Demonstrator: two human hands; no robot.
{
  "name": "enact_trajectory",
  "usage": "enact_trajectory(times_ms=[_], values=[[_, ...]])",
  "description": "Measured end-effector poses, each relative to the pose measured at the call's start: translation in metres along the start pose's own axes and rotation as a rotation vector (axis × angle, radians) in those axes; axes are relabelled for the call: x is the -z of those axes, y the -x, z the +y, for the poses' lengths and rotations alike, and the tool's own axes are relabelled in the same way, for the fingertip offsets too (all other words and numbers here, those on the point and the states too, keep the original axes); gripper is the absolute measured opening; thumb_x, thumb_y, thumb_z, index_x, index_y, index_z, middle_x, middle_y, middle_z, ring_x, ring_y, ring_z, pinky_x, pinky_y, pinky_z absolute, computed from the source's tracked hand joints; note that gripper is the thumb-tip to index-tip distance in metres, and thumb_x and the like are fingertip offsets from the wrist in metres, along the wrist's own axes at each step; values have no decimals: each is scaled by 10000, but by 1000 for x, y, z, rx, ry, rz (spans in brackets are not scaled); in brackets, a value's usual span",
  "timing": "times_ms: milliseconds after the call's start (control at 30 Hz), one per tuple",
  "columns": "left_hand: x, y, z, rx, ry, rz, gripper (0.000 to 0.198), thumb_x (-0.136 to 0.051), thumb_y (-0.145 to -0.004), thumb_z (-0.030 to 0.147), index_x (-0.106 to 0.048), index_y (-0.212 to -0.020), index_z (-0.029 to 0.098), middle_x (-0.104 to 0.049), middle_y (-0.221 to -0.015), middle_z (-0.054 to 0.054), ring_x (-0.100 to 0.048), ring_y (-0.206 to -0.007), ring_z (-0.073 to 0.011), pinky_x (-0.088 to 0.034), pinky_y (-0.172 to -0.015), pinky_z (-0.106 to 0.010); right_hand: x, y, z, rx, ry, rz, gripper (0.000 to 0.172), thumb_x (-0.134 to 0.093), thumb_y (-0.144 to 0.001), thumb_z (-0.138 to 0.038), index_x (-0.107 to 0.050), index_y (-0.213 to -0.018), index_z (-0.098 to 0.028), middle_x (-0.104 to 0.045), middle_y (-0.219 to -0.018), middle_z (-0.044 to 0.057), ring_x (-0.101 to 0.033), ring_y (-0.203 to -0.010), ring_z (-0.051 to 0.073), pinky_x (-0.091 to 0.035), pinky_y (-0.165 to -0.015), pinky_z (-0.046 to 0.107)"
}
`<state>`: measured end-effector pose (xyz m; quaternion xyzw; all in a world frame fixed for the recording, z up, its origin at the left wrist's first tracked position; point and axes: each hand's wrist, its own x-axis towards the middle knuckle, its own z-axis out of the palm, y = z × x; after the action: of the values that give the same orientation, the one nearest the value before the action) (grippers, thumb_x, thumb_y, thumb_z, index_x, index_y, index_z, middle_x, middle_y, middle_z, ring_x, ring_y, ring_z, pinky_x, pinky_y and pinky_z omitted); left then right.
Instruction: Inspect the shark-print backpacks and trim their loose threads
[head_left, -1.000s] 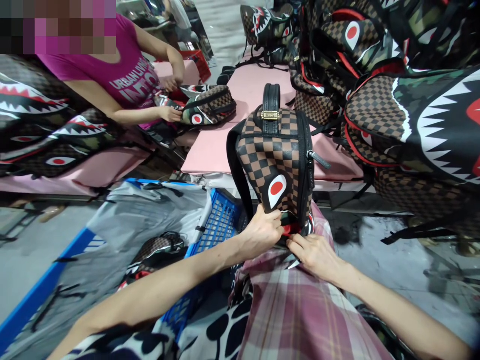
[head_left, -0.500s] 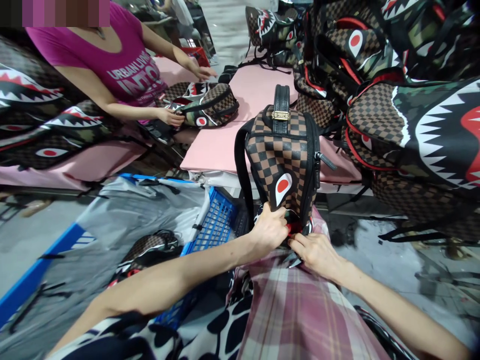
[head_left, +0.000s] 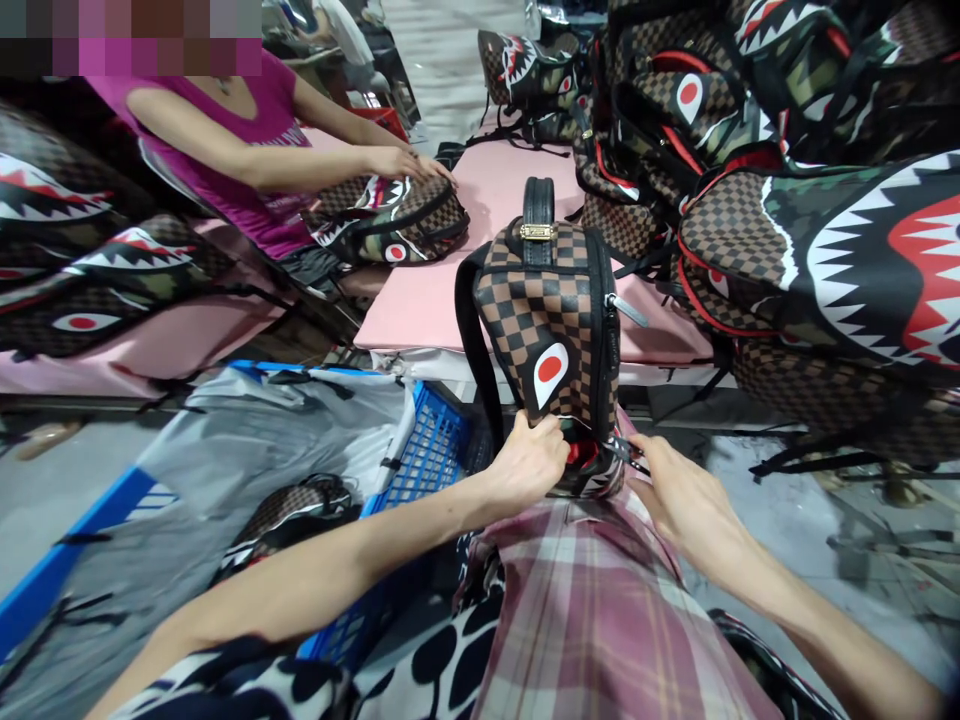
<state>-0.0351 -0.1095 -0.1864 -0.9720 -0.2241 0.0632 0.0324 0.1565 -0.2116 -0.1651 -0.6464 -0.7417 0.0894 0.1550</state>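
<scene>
"Backpack: where?"

"Backpack (head_left: 536,290) is upright over the plaid cloth (head_left: 592,600) on the lap, in front of the pink table (head_left: 427,300)."

"Left hand?"

"Left hand (head_left: 529,460): fingers closed, pinching the backpack just below the eye patch (head_left: 550,374), beside an opening showing red lining (head_left: 581,455)."

"Right?"

"Right hand (head_left: 686,490): thumb and fingers pinching a thin dark piece (head_left: 622,449) at the backpack's lower side. Zip pull or small tool, can't tell."

"Doing this well, quick note?"

"My read: hold the left grip firm so the soft side doesn't sag or twist. Right side wants short, light, straight moves, clear of the left fingers."

"Main risk?"

"Probably snagging the lining. Tension the opening's edge and look before pulling; if anything catches, ease off, don't force it."
</scene>
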Motion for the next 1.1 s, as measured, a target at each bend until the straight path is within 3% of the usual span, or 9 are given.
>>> enact_trajectory(times_ms=[100,233,300,467,667,967,1100], values=[[3,1,2,15,-6,-10,196,-374,-894,119,-542,-793,118,-563,-793,-76,-460,-910,-246,-348,-714,-423,1,-1,-5,30,4,-72,313,-443,-846,-160,-519,-1149,-186,-631,-998,74,-611,-864,184,-461,-704,279],[6,2,1,12,-7,-12,182,-388,-887,120,-540,-788,117,-567,-797,-72,-456,-921,-247,-346,-710,-423,6,-9,-17,-8,175,-151,326,-471,-869,-265,-523,-1191,-275,-659,-882,28,-633,-707,162,-394,-541,238],[7,2,-1,10,8,-11,174,-393,-890,125,-544,-803,123,-566,-792,-63,-457,-917,-237,-338,-717,-420,8,-14,-23,-25,265,-170,314,-456,-876,-302,-527,-1175,-234,-665,-866,52,-633,-641,167,-348,-487,241],[13,0,-7,11,46,-33,173,-412,-888,130,-582,-855,141,-576,-776,-56,-467,-900,-224,-324,-728,-408,7,-23,-30,-54,358,-235,188,-468,-856,-308,-561,-919,-157,-657,-688,72,-628,-571,188,-279,-451,249],[15,-5,-7,-8,65,-79,126,-527,-832,141,-631,-762,151,-585,-721,-43,-479,-918,-243,-317,-740,-419,10,-29,-29,-43,341,-256,150,-483,-839,-290,-574,-857,-173,-678,-743,64,-629,-576,182,-228,-452,256],[5,-3,-7,-30,70,31,184,-433,-856,125,-591,-762,125,-598,-728,-72,-491,-883,-239,-331,-733,-440,6,-33,-17,-33,236,-199,180,-507,-849,-319,-608,-969,-231,-670,-908,34,-634,-732,175,-323,-524,241],[3,-2,-7,-12,115,40,133,-480,-828,136,-587,-750,125,-598,-730,-67,-491,-863,-230,-329,-733,-435,7,-35,-23,-61,263,-216,180,-523,-841,-310,-600,-947,-187,-676,-832,60,-634,-696,187,-324,-520,251]])
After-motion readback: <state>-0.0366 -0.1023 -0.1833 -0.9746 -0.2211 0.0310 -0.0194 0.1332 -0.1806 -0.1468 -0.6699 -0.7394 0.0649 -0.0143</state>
